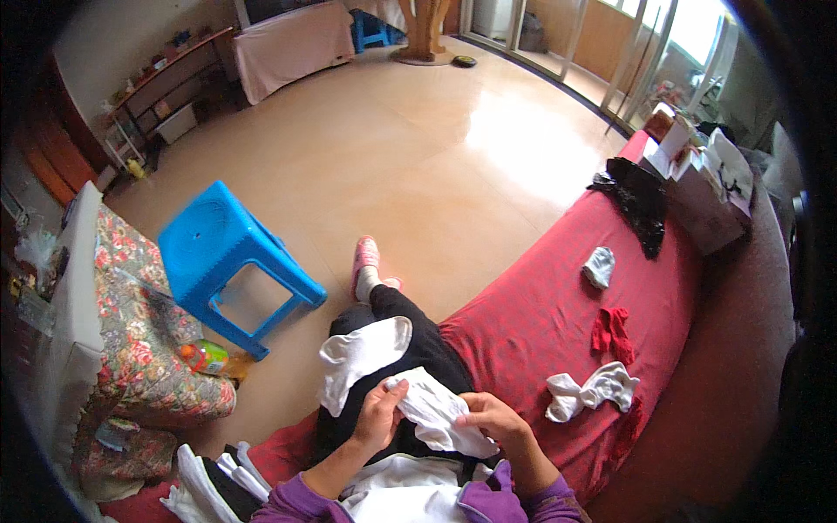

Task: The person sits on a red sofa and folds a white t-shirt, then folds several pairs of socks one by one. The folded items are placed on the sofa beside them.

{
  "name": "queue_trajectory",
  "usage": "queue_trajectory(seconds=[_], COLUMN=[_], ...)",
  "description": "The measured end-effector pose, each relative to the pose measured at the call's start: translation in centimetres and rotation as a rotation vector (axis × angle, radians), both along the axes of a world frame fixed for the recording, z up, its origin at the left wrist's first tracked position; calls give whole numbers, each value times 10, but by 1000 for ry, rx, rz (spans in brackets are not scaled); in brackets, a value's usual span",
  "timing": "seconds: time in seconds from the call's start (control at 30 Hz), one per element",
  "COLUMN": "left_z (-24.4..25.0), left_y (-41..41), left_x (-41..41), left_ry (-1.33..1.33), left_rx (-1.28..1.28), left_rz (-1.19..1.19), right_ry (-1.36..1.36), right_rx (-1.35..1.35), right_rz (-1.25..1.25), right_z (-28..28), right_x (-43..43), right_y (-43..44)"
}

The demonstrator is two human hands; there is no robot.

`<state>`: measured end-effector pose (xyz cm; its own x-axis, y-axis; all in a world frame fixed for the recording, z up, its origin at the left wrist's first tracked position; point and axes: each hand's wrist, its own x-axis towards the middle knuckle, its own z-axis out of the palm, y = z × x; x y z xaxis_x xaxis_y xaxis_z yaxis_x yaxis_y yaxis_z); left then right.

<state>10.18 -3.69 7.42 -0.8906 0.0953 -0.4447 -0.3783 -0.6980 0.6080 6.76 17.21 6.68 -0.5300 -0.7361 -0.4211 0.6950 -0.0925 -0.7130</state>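
Note:
A white sock (441,412) is stretched between my two hands above my lap. My left hand (379,413) pinches its upper left end between thumb and fingers. At its right side, my right hand (494,418) grips the fabric. Another white sock (366,356) lies across my dark trousers, just beyond the held one. On the red sofa cover to the right are a white pair of socks (592,392), a red pair of socks (612,335) and a light grey balled sock (598,267). Several white and black socks (212,484) lie side by side at the lower left.
A blue plastic stool (216,248) stands on the tiled floor at the left. Beside it, a drink bottle (212,358) lies against the floral cloth (140,314). A black plastic bag (634,202) and a box of odds and ends (706,196) sit at the sofa's far end.

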Motion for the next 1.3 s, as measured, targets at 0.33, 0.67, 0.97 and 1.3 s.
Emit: queue_trajectory(seconds=[0.33,0.67,0.97,1.3], left_z=[8,12,-16,-20], left_y=[-36,-53,-28,5], left_x=[13,21,34,31], left_ry=[-8,-29,-91,-39], left_rx=[57,-43,39,-96], left_rz=[286,234,44,-46], right_ry=[54,38,42,290], right_rx=[173,171,102,496], right_rz=[59,-78,-206,-224], right_z=[4,-17,-27,-31], right_x=[-8,-11,-13,-3], right_y=[20,29,8,44])
